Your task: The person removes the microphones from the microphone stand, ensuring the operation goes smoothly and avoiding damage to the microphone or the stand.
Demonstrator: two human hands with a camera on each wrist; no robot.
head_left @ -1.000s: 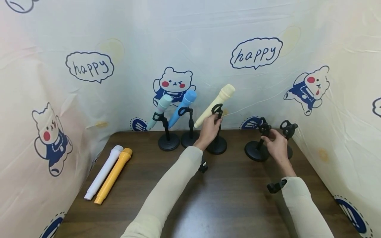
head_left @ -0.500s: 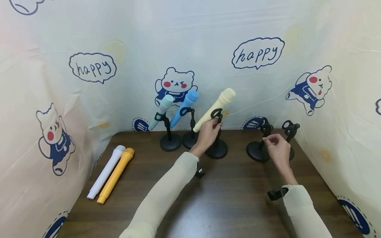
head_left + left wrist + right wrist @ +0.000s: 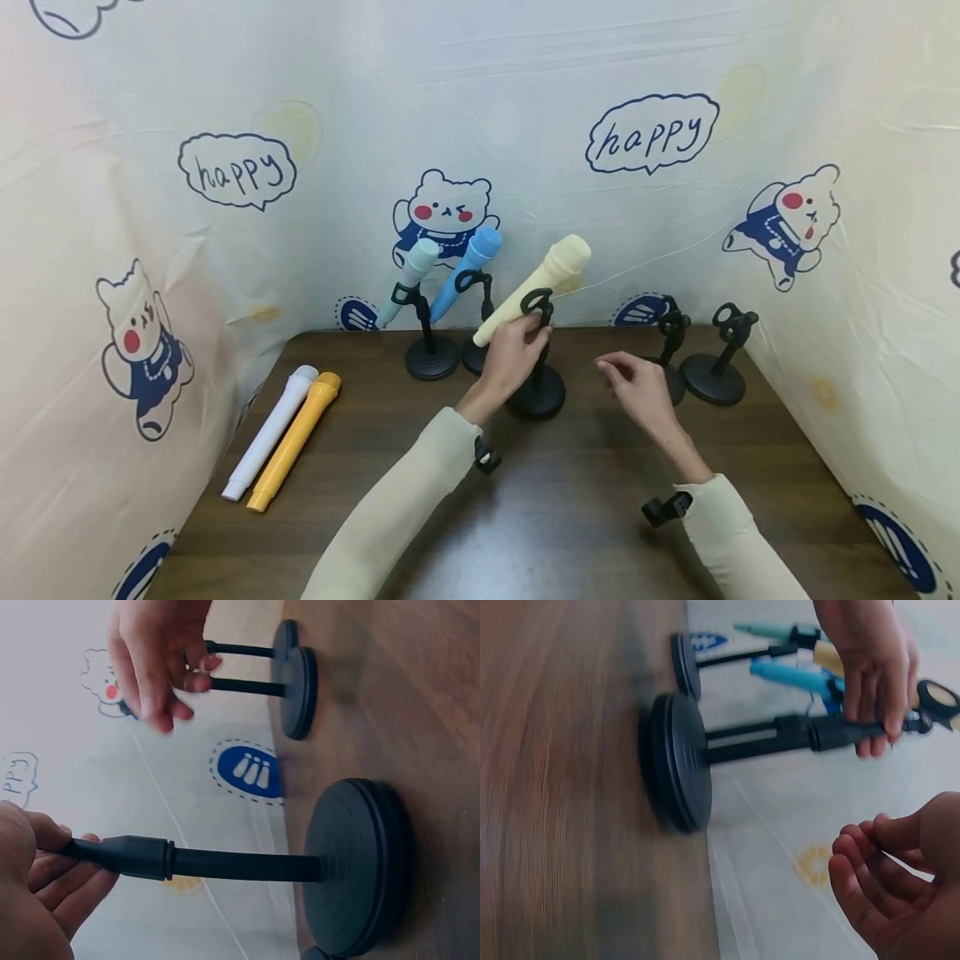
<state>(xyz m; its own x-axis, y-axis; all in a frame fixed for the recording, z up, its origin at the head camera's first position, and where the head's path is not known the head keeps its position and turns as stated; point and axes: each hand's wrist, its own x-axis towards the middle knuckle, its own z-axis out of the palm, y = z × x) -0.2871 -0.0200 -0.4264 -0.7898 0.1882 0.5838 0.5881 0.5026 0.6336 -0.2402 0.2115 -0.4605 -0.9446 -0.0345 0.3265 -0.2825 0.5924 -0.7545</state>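
Note:
My left hand [image 3: 512, 357] grips the upper pole of a black desktop microphone stand [image 3: 542, 398], thumb and fingers closed around it in the left wrist view. A pale yellow toy microphone [image 3: 567, 258] sits tilted in that stand's ring clip, its head up to the right. Just right of this stand, my right hand [image 3: 643, 390] hovers over the table with nothing in it. Its fingers [image 3: 866, 889] are loosely bent in the right wrist view. In the left wrist view the stand's round base [image 3: 352, 870] is close against the tabletop.
Left of the held stand are two stands with a mint microphone [image 3: 420, 260] and a blue microphone [image 3: 483, 246]. Two bare stands [image 3: 714, 379] occupy the back right. A white microphone [image 3: 272, 433] and an orange microphone [image 3: 296, 442] lie at left. Printed cloth [image 3: 525, 67] surrounds the table.
My left hand has drawn the stand with the yellow microphone nearer and slightly left. My right hand has left the bare stands at right and moved left towards it.

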